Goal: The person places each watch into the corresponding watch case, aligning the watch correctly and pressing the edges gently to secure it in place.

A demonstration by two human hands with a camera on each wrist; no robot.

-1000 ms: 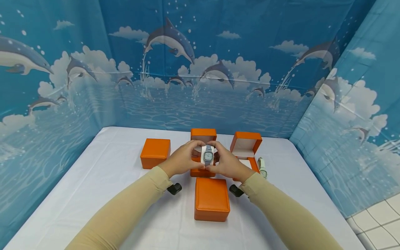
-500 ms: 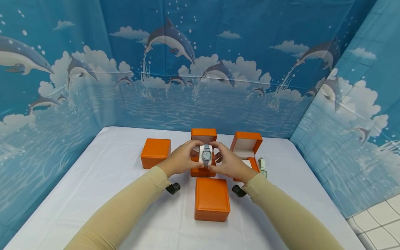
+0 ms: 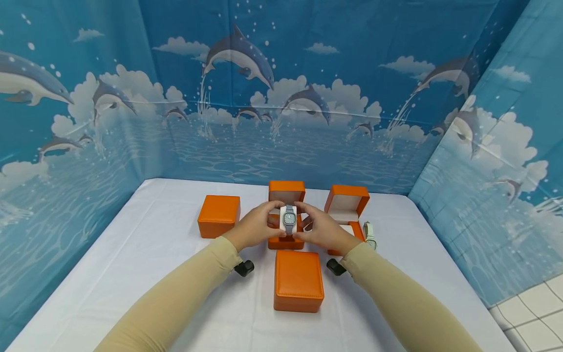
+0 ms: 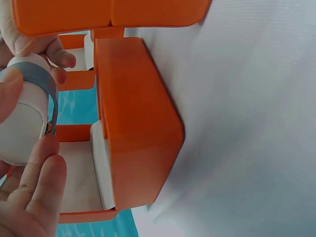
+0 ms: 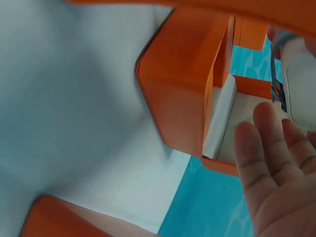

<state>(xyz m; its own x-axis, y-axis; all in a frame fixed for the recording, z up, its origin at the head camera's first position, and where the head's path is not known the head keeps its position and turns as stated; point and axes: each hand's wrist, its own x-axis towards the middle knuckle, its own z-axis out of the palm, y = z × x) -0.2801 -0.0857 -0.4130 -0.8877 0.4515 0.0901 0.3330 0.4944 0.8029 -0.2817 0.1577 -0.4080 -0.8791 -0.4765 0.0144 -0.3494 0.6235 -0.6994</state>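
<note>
A wristwatch (image 3: 289, 218) with a squarish face and grey-blue strap is wrapped round a white cushion (image 4: 19, 131). My left hand (image 3: 252, 226) holds one side of the cushion, thumb toward me and index finger at the far end. From the opposite side my right hand (image 3: 327, 230) grips it too, index finger and thumb at the edge. Other fingers of the right hand stretch out beneath, as the right wrist view shows. Watch and cushion are held over an orange box (image 3: 287, 187) with its lid raised and a pale lining, partly hidden by the hands.
Another open orange box (image 3: 347, 193) stands to the right, with a pale green watch (image 3: 368, 234) beside it. Closed orange boxes lie at left, a left box (image 3: 217, 210), and in front, a front box (image 3: 298, 278). A dolphin-print curtain (image 3: 281, 146) encloses the white table (image 3: 184, 293).
Over the last second the watch on its cushion has shifted slightly left between the hands. Both hands stay around it, and the boxes have not moved.
</note>
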